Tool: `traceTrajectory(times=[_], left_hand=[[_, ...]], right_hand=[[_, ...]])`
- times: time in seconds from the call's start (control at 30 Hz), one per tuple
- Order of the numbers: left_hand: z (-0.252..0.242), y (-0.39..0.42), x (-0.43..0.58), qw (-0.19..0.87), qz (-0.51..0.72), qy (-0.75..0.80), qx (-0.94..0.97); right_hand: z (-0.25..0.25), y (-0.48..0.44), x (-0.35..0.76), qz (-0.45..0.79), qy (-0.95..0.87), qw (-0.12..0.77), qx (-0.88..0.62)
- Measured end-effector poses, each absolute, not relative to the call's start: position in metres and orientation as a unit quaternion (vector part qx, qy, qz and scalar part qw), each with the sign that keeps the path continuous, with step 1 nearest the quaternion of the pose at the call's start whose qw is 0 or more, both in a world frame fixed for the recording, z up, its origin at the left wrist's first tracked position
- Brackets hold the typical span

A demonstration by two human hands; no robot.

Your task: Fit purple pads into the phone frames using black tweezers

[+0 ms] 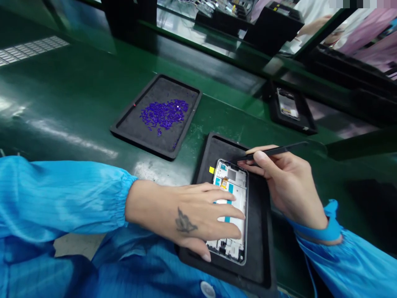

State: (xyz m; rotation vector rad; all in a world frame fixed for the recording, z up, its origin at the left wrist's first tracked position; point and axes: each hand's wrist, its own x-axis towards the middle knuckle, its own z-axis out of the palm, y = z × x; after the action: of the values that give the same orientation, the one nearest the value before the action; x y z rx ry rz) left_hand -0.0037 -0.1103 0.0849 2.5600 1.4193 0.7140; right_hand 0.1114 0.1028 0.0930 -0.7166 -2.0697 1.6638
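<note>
A phone frame [238, 194] with silver edges, blue-green strips and a yellow tab lies in a black tray [260, 248] in front of me. Across its lower and middle part rests my left hand [189, 215], flat with the fingers spread, covering much of the frame. Pinched in my right hand [285, 178] is a pair of black tweezers [279, 150]. Their tips point at the frame's top edge; whether they grip anything is too small to tell.
Another black tray [124, 130] with many small purple pieces [164, 114] lies farther left. At the back right, a black box [305, 124] holds a second phone frame [288, 103]. Behind the bench's raised edge are dark equipment and people in white and pink clothing.
</note>
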Motion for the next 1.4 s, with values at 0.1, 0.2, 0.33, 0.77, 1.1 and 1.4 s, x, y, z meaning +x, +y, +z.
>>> traceTrajectory(times=[0.1, 0.2, 0.33, 0.77, 1.1, 1.4], left_hand=[[0.084, -0.11, -0.004, 0.032, 0.222, 0.468, 0.855], [0.083, -0.105, -0.003, -0.019, 0.184, 0.453, 0.872], [0.074, -0.095, -0.001, -0.126, 0.22, 0.421, 0.871], [0.083, -0.089, -0.008, -0.3, 0.323, 0.374, 0.816], [0.078, -0.086, -0.005, -0.314, 0.334, 0.367, 0.81], [0.078, -0.083, -0.002, -0.325, 0.37, 0.362, 0.792]], right_hand=[[0.094, 0.102, 0.111, 0.596, -0.735, 0.192, -0.261], [0.095, 0.103, 0.11, 0.597, -0.734, 0.188, -0.263], [0.093, 0.106, 0.111, 0.595, -0.736, 0.19, -0.259], [0.1, 0.1, 0.118, 0.442, -0.858, 0.193, -0.176], [0.099, 0.102, 0.119, 0.334, -0.915, 0.181, -0.139], [0.103, 0.102, 0.117, 0.283, -0.937, 0.184, -0.085]])
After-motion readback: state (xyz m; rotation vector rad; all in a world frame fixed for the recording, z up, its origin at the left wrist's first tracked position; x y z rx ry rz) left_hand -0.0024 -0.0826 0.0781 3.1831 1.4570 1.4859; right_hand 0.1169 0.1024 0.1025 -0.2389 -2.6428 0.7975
